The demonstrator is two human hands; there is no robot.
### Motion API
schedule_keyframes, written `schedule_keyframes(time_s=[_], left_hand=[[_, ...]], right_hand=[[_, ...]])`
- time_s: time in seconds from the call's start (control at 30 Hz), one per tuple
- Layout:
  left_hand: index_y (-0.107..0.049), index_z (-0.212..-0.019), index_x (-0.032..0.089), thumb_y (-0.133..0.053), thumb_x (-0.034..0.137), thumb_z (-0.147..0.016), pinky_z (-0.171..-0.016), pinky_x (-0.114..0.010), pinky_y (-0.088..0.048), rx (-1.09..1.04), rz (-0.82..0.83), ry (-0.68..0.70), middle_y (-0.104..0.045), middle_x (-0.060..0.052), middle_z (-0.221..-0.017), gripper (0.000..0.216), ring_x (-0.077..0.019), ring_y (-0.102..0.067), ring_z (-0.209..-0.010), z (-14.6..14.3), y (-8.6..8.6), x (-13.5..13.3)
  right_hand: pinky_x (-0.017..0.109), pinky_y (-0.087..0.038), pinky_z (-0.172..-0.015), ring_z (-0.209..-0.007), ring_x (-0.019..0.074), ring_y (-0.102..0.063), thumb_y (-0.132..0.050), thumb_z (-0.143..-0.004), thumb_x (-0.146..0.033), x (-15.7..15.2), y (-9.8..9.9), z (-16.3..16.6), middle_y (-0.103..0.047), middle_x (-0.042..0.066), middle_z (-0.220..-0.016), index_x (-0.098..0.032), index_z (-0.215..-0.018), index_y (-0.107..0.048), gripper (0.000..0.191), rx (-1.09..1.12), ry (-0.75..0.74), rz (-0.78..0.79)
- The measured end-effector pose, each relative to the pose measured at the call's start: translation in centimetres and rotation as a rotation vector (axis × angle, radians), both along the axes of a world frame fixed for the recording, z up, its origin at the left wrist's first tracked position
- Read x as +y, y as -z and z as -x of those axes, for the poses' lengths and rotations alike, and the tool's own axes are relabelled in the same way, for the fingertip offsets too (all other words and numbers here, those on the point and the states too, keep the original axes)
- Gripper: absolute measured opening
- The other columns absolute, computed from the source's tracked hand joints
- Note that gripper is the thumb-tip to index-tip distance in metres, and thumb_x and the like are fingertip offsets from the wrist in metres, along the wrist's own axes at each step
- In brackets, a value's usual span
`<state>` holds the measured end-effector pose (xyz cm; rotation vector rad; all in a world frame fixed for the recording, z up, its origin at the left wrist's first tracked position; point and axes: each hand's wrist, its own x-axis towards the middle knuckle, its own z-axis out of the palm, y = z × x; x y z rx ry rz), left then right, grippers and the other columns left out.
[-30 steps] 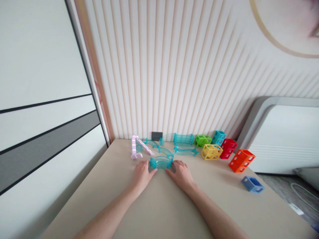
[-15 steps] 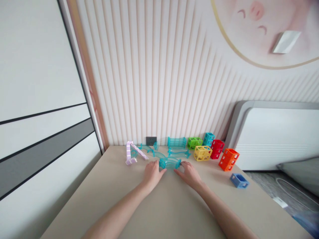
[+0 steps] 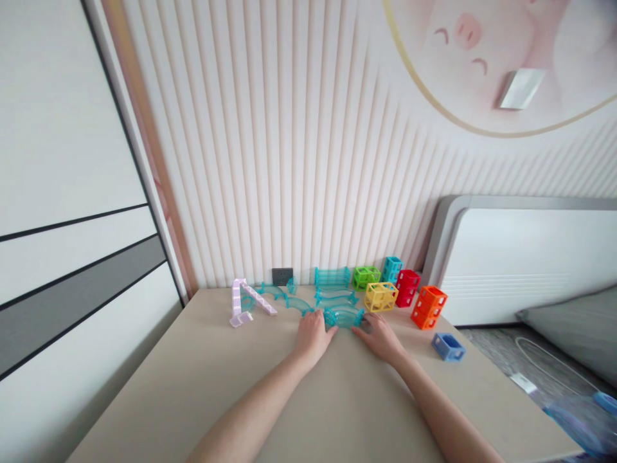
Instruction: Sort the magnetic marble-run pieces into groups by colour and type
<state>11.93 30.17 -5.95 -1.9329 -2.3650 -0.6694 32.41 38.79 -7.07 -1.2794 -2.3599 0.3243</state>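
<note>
My left hand [image 3: 313,336] and my right hand [image 3: 380,336] lie on the beige table [image 3: 308,399], one at each end of a curved teal track piece [image 3: 344,316]. Both hands press their fingers against that piece and hold it between them. More teal track pieces [image 3: 333,298] lie just behind it. A pale pink stair-shaped ramp [image 3: 247,301] stands to the left of my left hand.
Open-frame cubes stand at the back right: green [image 3: 365,277], teal [image 3: 391,268], yellow [image 3: 380,296], red [image 3: 407,287] and orange [image 3: 428,307]. A blue cube [image 3: 448,346] lies nearer the right edge. A dark wall socket [image 3: 282,276] sits on the ribbed wall. A bed headboard [image 3: 525,257] stands right.
Both hands slid the curved teal track piece rightward along the table, closer to the yellow cube. The camera view tilted up and turned, showing more wall.
</note>
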Motion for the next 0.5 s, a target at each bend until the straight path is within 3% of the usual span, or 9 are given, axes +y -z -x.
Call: schedule_keyframes(time_s=[0.17,0.33,0.43,0.5], left_hand=[[-0.065,-0.110,0.011,-0.065,0.043,-0.089,-0.092,-0.041,-0.050,0.019,-0.009,0.022,-0.072,-0.016,-0.105,0.038,-0.0319,-0.065,-0.106,-0.3,0.2,-0.1],[-0.065,-0.110,0.011,-0.060,0.041,-0.092,-0.093,-0.045,-0.049,0.066,-0.015,0.099,-0.070,-0.018,-0.107,0.036,-0.0337,-0.063,-0.108,0.6,0.3,-1.8],[-0.061,-0.122,0.011,-0.056,0.036,-0.094,-0.095,-0.045,-0.049,0.103,-0.031,0.149,-0.069,-0.018,-0.113,0.037,-0.0327,-0.062,-0.110,2.7,0.1,-4.0],[-0.060,-0.126,0.013,-0.053,0.031,-0.096,-0.097,-0.045,-0.049,0.171,-0.071,0.227,-0.069,-0.016,-0.115,0.035,-0.0310,-0.063,-0.111,5.1,-0.2,-5.8]], right_hand=[[0.039,-0.043,-0.105,-0.119,0.0314,-0.060,-0.060,-0.087,-0.054,-0.1,0.4,-0.2,-0.066,0.018,-0.124,-0.014,-0.119,-0.067,0.051,-0.009,0.036,0.017],[0.041,-0.038,-0.111,-0.135,0.0335,-0.049,-0.063,-0.086,-0.053,-1.4,-0.1,-0.3,-0.053,0.022,-0.145,-0.010,-0.135,-0.057,0.065,-0.179,0.090,0.083],[0.045,-0.041,-0.107,-0.136,0.0362,-0.049,-0.061,-0.090,-0.047,-3.5,-0.9,0.0,-0.054,0.024,-0.143,-0.011,-0.129,-0.062,0.054,-0.289,0.169,0.092],[0.045,-0.048,-0.095,-0.125,0.0378,-0.058,-0.059,-0.092,-0.039,-5.8,-1.6,0.8,-0.063,0.023,-0.129,-0.013,-0.115,-0.070,0.036,-0.361,0.183,0.077]])
